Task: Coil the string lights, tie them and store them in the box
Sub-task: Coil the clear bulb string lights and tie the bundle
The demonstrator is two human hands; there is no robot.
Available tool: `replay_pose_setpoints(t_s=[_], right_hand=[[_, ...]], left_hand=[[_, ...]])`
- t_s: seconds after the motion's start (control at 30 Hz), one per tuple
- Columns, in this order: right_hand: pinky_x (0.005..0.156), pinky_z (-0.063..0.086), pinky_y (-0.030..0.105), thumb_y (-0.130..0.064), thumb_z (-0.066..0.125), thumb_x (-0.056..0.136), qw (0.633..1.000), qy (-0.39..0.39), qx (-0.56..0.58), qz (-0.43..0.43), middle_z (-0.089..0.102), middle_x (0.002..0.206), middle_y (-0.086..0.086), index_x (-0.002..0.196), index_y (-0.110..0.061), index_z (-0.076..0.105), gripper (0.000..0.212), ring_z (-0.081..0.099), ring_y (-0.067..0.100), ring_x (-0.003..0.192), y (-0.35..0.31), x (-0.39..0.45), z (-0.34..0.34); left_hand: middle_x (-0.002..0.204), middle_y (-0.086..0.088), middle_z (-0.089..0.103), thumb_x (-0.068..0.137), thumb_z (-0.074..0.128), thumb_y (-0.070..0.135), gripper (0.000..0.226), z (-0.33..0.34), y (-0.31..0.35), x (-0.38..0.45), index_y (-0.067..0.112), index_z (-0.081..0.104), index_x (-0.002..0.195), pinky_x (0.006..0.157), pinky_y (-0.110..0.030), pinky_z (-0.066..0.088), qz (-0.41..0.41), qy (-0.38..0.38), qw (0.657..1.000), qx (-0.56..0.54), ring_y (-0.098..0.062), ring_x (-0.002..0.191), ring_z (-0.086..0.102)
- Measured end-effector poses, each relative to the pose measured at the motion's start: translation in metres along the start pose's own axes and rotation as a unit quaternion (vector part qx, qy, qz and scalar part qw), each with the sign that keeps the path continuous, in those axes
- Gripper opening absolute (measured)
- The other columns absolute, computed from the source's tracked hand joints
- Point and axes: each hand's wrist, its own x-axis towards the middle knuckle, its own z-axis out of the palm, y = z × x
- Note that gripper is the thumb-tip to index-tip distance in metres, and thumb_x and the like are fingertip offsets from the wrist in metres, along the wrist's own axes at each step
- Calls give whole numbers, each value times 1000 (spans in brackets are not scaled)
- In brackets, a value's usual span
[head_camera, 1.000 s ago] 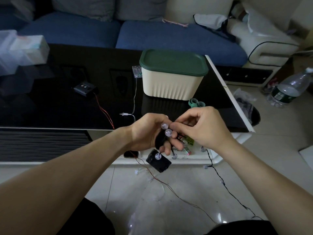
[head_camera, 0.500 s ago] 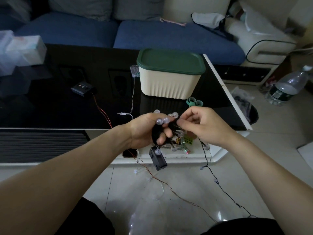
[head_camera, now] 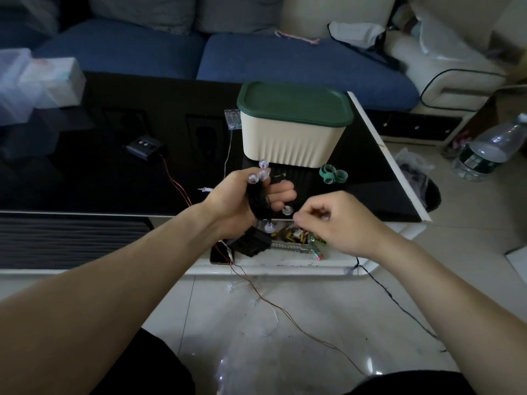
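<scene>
My left hand [head_camera: 239,201] grips a coil of black string lights [head_camera: 258,199] with small clear bulbs sticking out above and below the fingers. A black battery box [head_camera: 252,243] hangs under that hand. My right hand [head_camera: 336,223] sits lower right of the coil and pinches the black wire near a bulb; the loose wire [head_camera: 399,306] trails from under it down to the floor. The cream box with a green lid [head_camera: 293,126] stands closed on the black table [head_camera: 85,178] behind my hands. Green ties [head_camera: 333,174] lie to the right in front of the box.
A second light set with a black switch box [head_camera: 144,146] and red wire [head_camera: 178,183] lies on the table. A clear battery case [head_camera: 232,118] sits left of the box. A shelf below holds small clutter [head_camera: 296,240]. A water bottle [head_camera: 490,149] stands at right.
My right hand has moved down and to the right, away from the coil, drawing wire along. My left hand has risen slightly with the coil and turned it more upright.
</scene>
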Motion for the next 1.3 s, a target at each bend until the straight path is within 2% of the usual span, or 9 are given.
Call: replay_pose_setpoints(t_s=[0.23,0.4,0.57,0.7,0.83,0.97,1.13,1.2,1.3], right_hand=[[50,36,23,-30,70,92,995,-34,-94,-14,61,55,1,71,-9,74,30,53,15,53,-12,1,17],[51,34,17,-21,73,88,992,-81,-90,-26,55,57,-12,71,-8,66,22,47,7,50,-16,-6,5],[56,44,9,-13,82,80,997,-42,-39,-42,69,62,-15,71,-29,69,23,65,-3,57,-18,-6,-4],[58,46,11,-22,95,64,997,23,-14,-65,69,68,-14,69,-28,68,27,65,0,63,-13,-5,-10],[53,45,18,-34,99,50,993,82,-24,-87,62,62,-9,64,-26,65,38,56,5,57,-4,-2,-14],[53,45,16,-33,98,51,987,110,-33,-114,63,64,-8,65,-19,67,37,58,8,59,-2,-1,-13],[56,45,15,-12,96,60,995,51,27,-80,64,68,-8,73,-25,69,33,55,3,57,0,-2,-11],[62,52,24,-5,91,67,995,7,81,-63,70,75,-1,79,-27,72,32,58,6,60,1,-2,-11],[68,58,32,-9,89,69,990,-3,129,-48,74,82,3,83,-25,74,26,68,20,71,2,-2,-11]], left_hand=[[110,-32,67,97,40,17,29,12,-2,-10,9,48,71,96,-40,53,-25,-64,997,-45,-35,105,69],[88,-20,64,96,41,11,26,8,-15,-4,9,41,70,81,-40,54,-27,-68,993,98,-31,83,66],[70,-15,45,82,46,14,10,7,-19,-3,4,46,83,49,-28,44,-87,-112,960,240,-32,73,57],[64,-17,52,82,41,11,27,9,-16,-6,-5,58,67,57,-27,48,-98,-155,955,234,-36,69,63],[104,-35,60,80,41,15,40,8,-16,-10,-15,58,99,63,-28,47,-117,-208,933,268,-28,67,66],[100,-31,66,84,40,11,32,9,-13,-10,0,64,67,66,-32,41,-95,-187,933,292,-26,70,63],[100,-36,64,77,53,20,32,5,-15,-10,-10,65,79,57,-35,33,-101,-167,914,355,-40,90,56],[107,-29,69,80,51,17,49,5,-17,-9,-24,58,106,58,-33,40,-117,-186,909,354,-36,85,63],[101,-27,70,88,39,10,36,10,-12,-15,-16,61,101,54,-25,46,-135,-205,918,312,-27,70,67]])
